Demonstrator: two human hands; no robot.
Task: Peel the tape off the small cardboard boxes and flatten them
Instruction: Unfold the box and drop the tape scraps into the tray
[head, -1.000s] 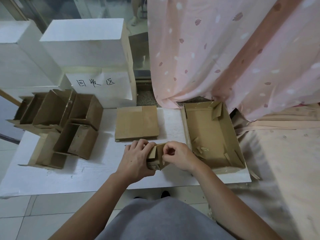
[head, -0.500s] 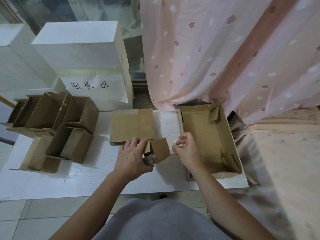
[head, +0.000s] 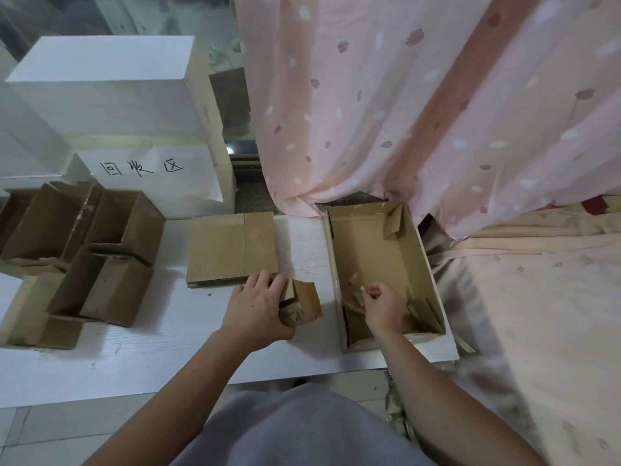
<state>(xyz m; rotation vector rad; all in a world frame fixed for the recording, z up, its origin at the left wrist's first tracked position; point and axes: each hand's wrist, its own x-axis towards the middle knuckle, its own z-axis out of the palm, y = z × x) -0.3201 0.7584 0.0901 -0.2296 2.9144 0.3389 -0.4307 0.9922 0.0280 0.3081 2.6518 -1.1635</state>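
- The left hand (head: 257,309) grasps a small box (head: 300,302) on the white worktop (head: 161,358), fingers wrapped over its near-left side; the box sits partly opened, a flap tilted up at its top.
- The right hand (head: 383,306) is well apart from the box, to its right, inside an open tray (head: 421,260). Its fingers are pinched shut on a thin strip of tape (head: 357,292); the strip is hard to make out against the cardboard.
- More tape scraps (head: 353,280) lie on the tray floor just beyond the right hand.
- A flattened box (head: 232,248) lies just beyond the left hand, its near edge close to the fingertips.
- Far left of the left hand, a cluster of opened boxes (head: 87,253) stands on the worktop.
- Beyond those, white blocks (head: 111,92) are stacked, one bearing a handwritten sign (head: 141,168).
- A pink curtain (head: 403,105) hangs beyond the tray, its hem touching the tray's far edge.
- Right of the right hand, pale bedding (head: 544,297) lies beside the worktop.
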